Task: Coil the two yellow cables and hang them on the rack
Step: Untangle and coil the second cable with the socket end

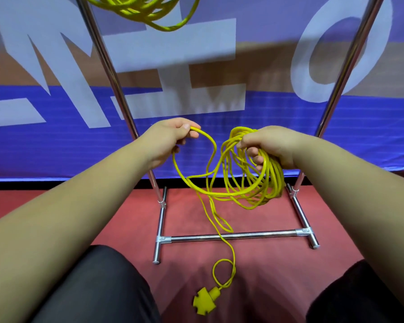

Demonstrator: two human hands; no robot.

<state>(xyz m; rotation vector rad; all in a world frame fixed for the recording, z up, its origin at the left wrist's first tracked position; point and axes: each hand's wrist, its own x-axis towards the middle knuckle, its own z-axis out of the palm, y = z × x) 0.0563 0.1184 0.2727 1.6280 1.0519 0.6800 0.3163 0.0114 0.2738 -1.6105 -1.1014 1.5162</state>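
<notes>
One coiled yellow cable (147, 10) hangs high at the top edge, between the chrome rack's uprights; what it hangs from is out of frame. My right hand (269, 145) grips a bundle of loops of the second yellow cable (261, 183) in front of the rack (229, 236). My left hand (170, 141) pinches a single strand of that cable, and an open loop sags between the two hands. The loose tail drops to the red floor and ends in a yellow multi-way socket (205, 300) between my knees.
The rack's left upright (117, 89) and right upright (343, 73) rise on either side of my hands, with foot bars on the red floor (266, 264). A blue banner with big white letters (196, 66) stands right behind. My dark-trousered knees fill the lower corners.
</notes>
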